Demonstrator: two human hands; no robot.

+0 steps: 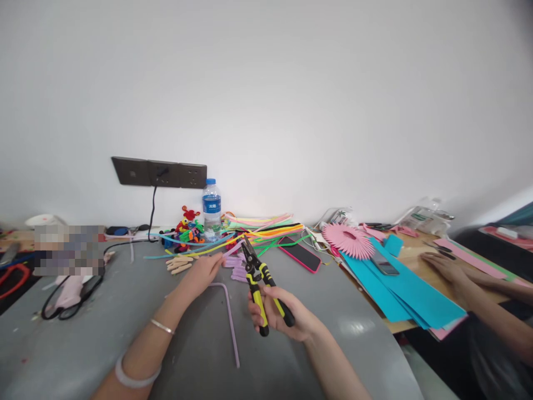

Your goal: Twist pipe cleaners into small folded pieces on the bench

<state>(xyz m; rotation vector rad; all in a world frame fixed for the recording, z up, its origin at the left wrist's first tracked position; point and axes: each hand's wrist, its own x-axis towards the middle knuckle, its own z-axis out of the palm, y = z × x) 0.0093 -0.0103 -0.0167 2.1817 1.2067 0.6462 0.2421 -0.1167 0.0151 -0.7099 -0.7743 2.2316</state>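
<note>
My right hand (287, 311) is wrapped round the black and yellow handles of a pair of pliers (255, 272), whose jaws point up and away from me. The fingers of my left hand (207, 271) pinch a light purple pipe cleaner (234, 248), which reaches up to the plier jaws; whether the jaws grip it I cannot tell. Beneath the tool lie several short purple bundles (238, 273). A longer bent purple pipe cleaner (231, 328) rests on the grey table (191, 355) between my forearms.
Colourful pipe cleaners (270, 229) lie along the wall near a water bottle (212, 210). Wooden pieces (180, 263) sit left, a pink-edged phone (300, 254) right. A glue gun (69, 291) with its cord is at far left. Another person's hands (447, 269) rest beyond blue paper (400, 289).
</note>
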